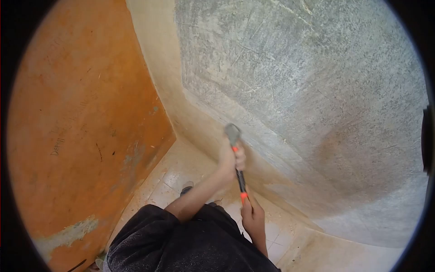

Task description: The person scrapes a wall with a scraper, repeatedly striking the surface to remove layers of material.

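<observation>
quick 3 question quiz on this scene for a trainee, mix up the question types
1. True or false: both hands grip the hammer.
2. Which hand is nearer the hammer's head? A) left hand B) right hand
3. Fill in: the hammer's head is up against the grey wall; the wall on the left is coloured ____.

Key: 1 true; 2 A; 3 orange.
</observation>
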